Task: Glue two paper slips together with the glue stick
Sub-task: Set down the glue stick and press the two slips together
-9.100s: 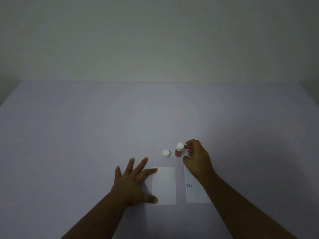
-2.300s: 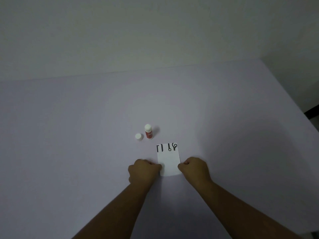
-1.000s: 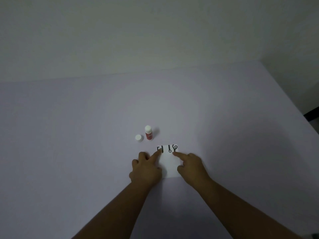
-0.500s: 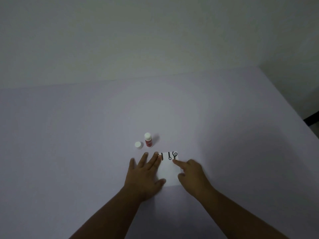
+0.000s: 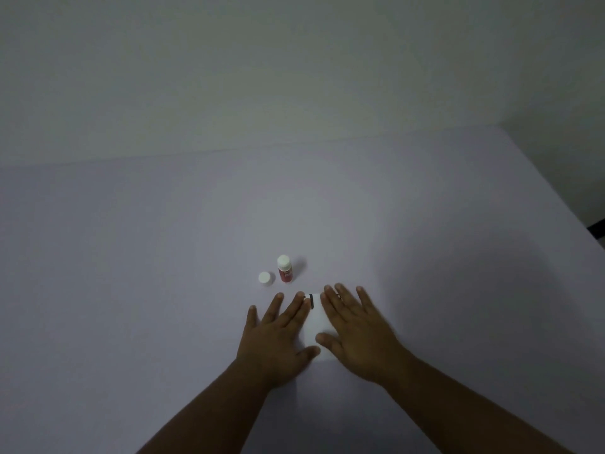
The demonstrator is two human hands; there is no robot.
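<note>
A white paper slip (image 5: 315,322) with black marks at its far edge lies flat on the table; only one sheet shows, and whether a second lies under it I cannot tell. My left hand (image 5: 275,339) rests flat with spread fingers on its left side. My right hand (image 5: 355,332) lies flat over its right side, hiding most of the marks. Neither hand holds anything. The red glue stick (image 5: 284,269) stands upright just beyond the slip, uncapped. Its white cap (image 5: 265,278) sits to its left.
The pale table (image 5: 163,257) stretches wide around the slip. Its right edge (image 5: 556,191) runs diagonally at the far right, and a plain wall rises behind the far edge.
My right hand has opened from a pointing finger to a flat palm over the slip's right side. My left hand stays flat on the left side.
</note>
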